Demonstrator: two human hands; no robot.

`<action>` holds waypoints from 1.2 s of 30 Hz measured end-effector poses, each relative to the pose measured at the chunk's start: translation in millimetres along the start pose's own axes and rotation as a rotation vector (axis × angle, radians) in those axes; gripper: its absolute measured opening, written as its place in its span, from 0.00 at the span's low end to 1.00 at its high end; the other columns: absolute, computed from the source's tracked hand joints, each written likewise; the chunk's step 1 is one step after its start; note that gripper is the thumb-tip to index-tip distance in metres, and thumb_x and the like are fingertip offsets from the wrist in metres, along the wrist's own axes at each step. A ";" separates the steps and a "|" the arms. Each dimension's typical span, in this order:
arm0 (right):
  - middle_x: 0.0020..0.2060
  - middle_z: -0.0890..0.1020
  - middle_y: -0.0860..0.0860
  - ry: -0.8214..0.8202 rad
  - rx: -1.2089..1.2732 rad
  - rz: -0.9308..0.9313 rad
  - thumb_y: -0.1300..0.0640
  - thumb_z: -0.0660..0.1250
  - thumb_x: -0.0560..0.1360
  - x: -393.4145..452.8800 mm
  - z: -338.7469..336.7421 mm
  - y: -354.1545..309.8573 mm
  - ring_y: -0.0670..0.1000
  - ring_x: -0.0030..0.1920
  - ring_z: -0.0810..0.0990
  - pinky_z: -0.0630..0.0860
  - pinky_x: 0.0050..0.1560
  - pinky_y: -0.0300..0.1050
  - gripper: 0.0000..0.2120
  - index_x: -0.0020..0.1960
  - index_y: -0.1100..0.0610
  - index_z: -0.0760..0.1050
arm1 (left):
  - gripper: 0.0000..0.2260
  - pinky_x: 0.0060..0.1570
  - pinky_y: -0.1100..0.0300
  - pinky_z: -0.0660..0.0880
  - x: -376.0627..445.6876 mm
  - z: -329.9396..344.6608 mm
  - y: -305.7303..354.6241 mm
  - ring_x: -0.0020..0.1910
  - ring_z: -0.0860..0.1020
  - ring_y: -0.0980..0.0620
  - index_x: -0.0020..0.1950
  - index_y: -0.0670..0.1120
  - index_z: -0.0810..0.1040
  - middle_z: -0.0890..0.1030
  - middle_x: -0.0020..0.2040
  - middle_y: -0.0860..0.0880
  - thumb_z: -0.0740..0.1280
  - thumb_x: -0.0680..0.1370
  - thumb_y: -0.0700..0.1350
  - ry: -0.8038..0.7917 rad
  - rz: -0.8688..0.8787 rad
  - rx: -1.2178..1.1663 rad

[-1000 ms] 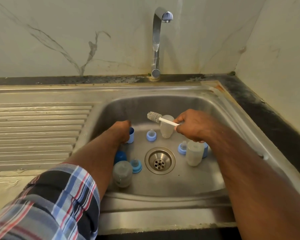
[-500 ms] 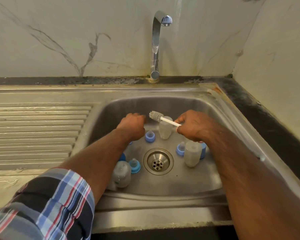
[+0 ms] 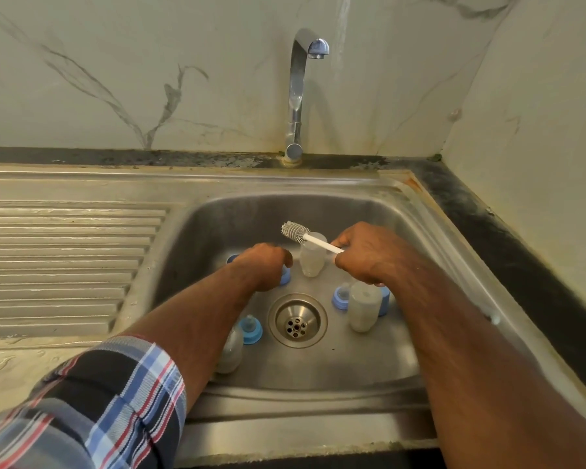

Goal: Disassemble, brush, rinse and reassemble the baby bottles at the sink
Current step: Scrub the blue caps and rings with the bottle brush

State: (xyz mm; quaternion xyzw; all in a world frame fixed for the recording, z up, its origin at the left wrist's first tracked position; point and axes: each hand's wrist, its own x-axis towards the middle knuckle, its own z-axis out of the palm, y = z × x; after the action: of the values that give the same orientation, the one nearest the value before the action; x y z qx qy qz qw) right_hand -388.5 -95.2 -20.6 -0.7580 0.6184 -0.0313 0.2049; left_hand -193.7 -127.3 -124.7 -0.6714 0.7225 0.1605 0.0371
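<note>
Meanwhile right hand grips brush over sink

Both forearms extended forward, left hand curled knuckles-up (fingertips hidden), right hand fisted

View: your one head camera | aim: forward and down into sink basin | range: close, your forearms fill the lower frame | shared: single view only

— Setting?
— Home kitchen. Steel sink with ribbed drainboard, chrome tap at the back edge, marble-veined wall panels, dark worktop in the right corner.
</note>
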 end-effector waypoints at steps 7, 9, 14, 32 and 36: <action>0.38 0.83 0.50 0.012 0.008 -0.007 0.61 0.65 0.76 -0.6 -0.5 0.6 0.50 0.36 0.80 0.76 0.35 0.43 0.15 0.56 0.48 0.84 | 0.14 0.62 0.54 0.75 -4.1 -3.6 -2.8 0.61 0.78 0.48 0.66 0.51 0.79 0.80 0.63 0.47 0.68 0.80 0.46 0.048 -0.017 -0.088; 0.38 0.83 0.50 0.034 0.024 -0.014 0.60 0.66 0.76 0.0 -1.0 1.4 0.50 0.38 0.81 0.80 0.39 0.46 0.14 0.56 0.48 0.84 | 0.10 0.56 0.56 0.76 -8.7 -10.4 -4.6 0.56 0.80 0.49 0.59 0.51 0.81 0.83 0.56 0.49 0.71 0.77 0.46 0.160 -0.016 -0.197; 0.38 0.82 0.47 0.110 0.236 -0.084 0.51 0.65 0.80 -3.9 -4.9 -3.9 0.49 0.37 0.81 0.77 0.36 0.43 0.13 0.63 0.46 0.80 | 0.06 0.50 0.49 0.83 -34.2 -47.5 -12.5 0.45 0.82 0.47 0.49 0.49 0.77 0.82 0.48 0.46 0.72 0.77 0.41 0.404 -0.180 -0.986; 0.39 0.80 0.41 0.145 0.072 -0.261 0.51 0.63 0.81 -39.5 1.0 -43.0 0.44 0.35 0.78 0.78 0.39 0.41 0.17 0.68 0.37 0.74 | 0.12 0.51 0.53 0.82 -81.5 -66.6 -46.3 0.49 0.83 0.44 0.62 0.36 0.77 0.81 0.59 0.35 0.66 0.84 0.43 0.469 -0.239 -2.067; 0.50 0.79 0.45 0.247 -0.152 -0.256 0.50 0.58 0.83 -38.0 5.0 -49.5 0.46 0.45 0.77 0.78 0.49 0.46 0.19 0.73 0.36 0.68 | 0.11 0.53 0.52 0.82 -76.5 -62.6 -37.1 0.51 0.85 0.43 0.60 0.38 0.79 0.83 0.55 0.37 0.67 0.82 0.45 0.400 -0.204 -1.986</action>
State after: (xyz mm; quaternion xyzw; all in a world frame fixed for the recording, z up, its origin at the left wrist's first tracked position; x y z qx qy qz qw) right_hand -350.1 -50.3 0.0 -0.8342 0.5380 -0.1033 0.0639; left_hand -139.8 -73.3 -51.6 -0.4720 0.1950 0.5686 -0.6449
